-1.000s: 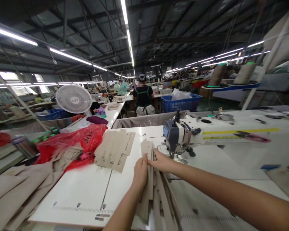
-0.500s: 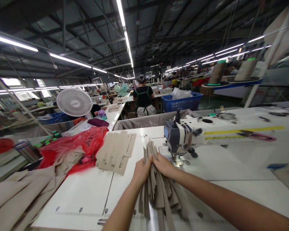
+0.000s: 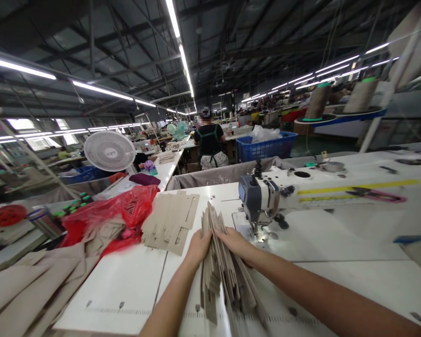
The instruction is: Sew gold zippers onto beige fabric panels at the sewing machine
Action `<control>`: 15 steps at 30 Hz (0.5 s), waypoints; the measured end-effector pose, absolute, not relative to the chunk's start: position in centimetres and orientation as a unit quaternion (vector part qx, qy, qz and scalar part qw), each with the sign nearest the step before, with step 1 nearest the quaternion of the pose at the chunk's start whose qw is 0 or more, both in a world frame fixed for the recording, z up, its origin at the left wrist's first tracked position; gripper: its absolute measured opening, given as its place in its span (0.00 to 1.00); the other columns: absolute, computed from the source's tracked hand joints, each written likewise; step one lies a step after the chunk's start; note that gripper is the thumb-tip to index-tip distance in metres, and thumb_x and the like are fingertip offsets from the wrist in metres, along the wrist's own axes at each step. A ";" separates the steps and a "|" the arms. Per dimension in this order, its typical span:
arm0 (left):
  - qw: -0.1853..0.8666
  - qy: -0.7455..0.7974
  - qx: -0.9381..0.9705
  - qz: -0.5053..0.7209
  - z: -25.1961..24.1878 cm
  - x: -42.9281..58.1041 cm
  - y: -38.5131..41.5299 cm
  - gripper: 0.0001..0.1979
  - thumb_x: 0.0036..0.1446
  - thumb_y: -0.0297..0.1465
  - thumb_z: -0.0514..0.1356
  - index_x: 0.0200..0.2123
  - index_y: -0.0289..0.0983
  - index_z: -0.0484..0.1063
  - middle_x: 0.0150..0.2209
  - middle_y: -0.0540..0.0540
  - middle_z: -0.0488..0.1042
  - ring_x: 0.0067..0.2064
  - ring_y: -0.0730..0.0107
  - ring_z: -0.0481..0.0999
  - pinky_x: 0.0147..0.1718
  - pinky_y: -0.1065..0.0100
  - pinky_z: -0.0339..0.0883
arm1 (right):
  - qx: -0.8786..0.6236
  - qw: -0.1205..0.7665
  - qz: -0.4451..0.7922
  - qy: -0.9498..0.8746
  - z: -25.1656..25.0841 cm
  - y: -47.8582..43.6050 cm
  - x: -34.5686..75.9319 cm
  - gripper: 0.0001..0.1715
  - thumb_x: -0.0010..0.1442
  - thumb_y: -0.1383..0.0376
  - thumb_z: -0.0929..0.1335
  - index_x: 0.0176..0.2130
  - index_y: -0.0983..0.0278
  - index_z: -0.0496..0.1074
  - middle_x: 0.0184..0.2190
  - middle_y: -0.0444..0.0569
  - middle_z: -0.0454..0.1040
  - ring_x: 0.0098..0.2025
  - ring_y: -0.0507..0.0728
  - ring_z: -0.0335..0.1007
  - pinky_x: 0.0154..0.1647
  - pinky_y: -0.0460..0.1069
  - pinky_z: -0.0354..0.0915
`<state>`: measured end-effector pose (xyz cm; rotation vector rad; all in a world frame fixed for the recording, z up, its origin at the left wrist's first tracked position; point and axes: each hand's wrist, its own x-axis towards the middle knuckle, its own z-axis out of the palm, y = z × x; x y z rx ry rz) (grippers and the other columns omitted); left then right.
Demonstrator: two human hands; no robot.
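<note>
The left hand (image 3: 198, 248) and right hand (image 3: 234, 243) grip a fanned bundle of beige cut strips (image 3: 219, 267) between their fingers, holding it upright on the white surface (image 3: 108, 295) near the sewing machine head (image 3: 258, 199).

My left hand (image 3: 198, 248) and my right hand (image 3: 235, 244) are bare, with slim fingers (image 3: 228, 238) tapering to narrow tips. My left forearm (image 3: 168, 304) and my right forearm (image 3: 330, 295) are bare too, smooth and slender, and both run out past the bottom edge of my view.
</note>
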<state>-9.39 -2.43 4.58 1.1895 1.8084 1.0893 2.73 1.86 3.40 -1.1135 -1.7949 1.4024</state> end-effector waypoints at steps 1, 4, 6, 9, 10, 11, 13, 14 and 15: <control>0.356 0.697 0.461 0.419 4.6 -9.2 -2.9 0.16 0.52 0.40 0.56 0.31 0.32 0.74 0.31 0.41 0.78 0.40 0.52 0.75 0.40 0.62 0.66 | -0.424 0.297 0.526 -0.675 3.4 1.5 2.9 0.24 0.56 0.53 0.63 0.44 0.67 0.72 0.41 0.55 0.75 0.49 0.64 0.68 0.53 0.56 0.59; 0.383 0.682 0.470 0.409 4.6 -8.0 -5.4 0.14 0.53 0.37 0.55 0.31 0.33 0.74 0.32 0.42 0.78 0.39 0.55 0.75 0.39 0.63 0.67 | -0.432 0.294 0.522 -0.673 3.1 -0.8 4.5 0.25 0.55 0.52 0.63 0.45 0.66 0.72 0.43 0.55 0.74 0.52 0.64 0.65 0.56 0.56 0.56; 0.405 0.675 0.470 0.400 4.4 -7.3 -7.5 0.13 0.53 0.36 0.55 0.32 0.34 0.74 0.32 0.42 0.78 0.38 0.55 0.75 0.39 0.63 0.67 | -0.435 0.294 0.528 -0.668 2.7 -2.7 6.0 0.28 0.55 0.50 0.62 0.46 0.66 0.71 0.45 0.56 0.72 0.53 0.64 0.63 0.57 0.57 0.54; 0.406 0.664 0.474 0.412 4.0 -6.7 -9.5 0.15 0.51 0.39 0.58 0.38 0.35 0.73 0.39 0.41 0.76 0.46 0.54 0.72 0.48 0.61 0.63 | -0.430 0.301 0.547 -0.652 2.1 -4.9 8.0 0.32 0.55 0.47 0.60 0.50 0.66 0.68 0.50 0.55 0.69 0.57 0.63 0.59 0.60 0.56 0.51; 0.388 0.659 0.479 0.431 3.8 -6.6 -9.6 0.18 0.51 0.40 0.59 0.42 0.35 0.72 0.43 0.40 0.75 0.50 0.54 0.70 0.52 0.61 0.59 | -0.433 0.312 0.545 -0.647 1.9 -5.2 8.3 0.34 0.55 0.46 0.60 0.52 0.66 0.66 0.53 0.55 0.66 0.59 0.62 0.56 0.62 0.55 0.49; 0.367 0.657 0.477 0.453 3.6 -6.5 -9.3 0.21 0.50 0.40 0.60 0.45 0.35 0.70 0.48 0.39 0.72 0.54 0.53 0.66 0.56 0.61 0.55 | -0.444 0.326 0.540 -0.637 1.7 -5.2 8.5 0.36 0.55 0.46 0.60 0.55 0.66 0.63 0.56 0.55 0.63 0.61 0.61 0.52 0.63 0.55 0.46; 0.330 0.667 0.441 0.502 3.1 -6.5 -7.9 0.30 0.47 0.40 0.63 0.52 0.34 0.65 0.57 0.37 0.63 0.61 0.53 0.57 0.60 0.61 0.48 | -0.476 0.352 0.531 -0.605 1.3 -4.8 8.1 0.42 0.54 0.46 0.60 0.60 0.67 0.56 0.62 0.55 0.54 0.64 0.60 0.44 0.65 0.56 0.40; 0.325 0.671 0.416 0.520 2.9 -6.5 -7.0 0.34 0.47 0.40 0.64 0.55 0.33 0.61 0.60 0.36 0.58 0.63 0.53 0.53 0.61 0.60 0.45 | -0.490 0.361 0.532 -0.588 1.1 -4.4 7.7 0.44 0.53 0.46 0.61 0.61 0.68 0.52 0.63 0.55 0.50 0.65 0.60 0.40 0.65 0.57 0.38; 0.328 0.673 0.394 0.533 2.8 -6.5 -6.0 0.37 0.46 0.41 0.64 0.57 0.33 0.58 0.62 0.37 0.54 0.64 0.53 0.50 0.61 0.60 0.44 | -0.498 0.365 0.538 -0.574 0.9 -4.0 7.1 0.46 0.52 0.47 0.61 0.62 0.68 0.50 0.64 0.55 0.48 0.66 0.60 0.38 0.65 0.57 0.37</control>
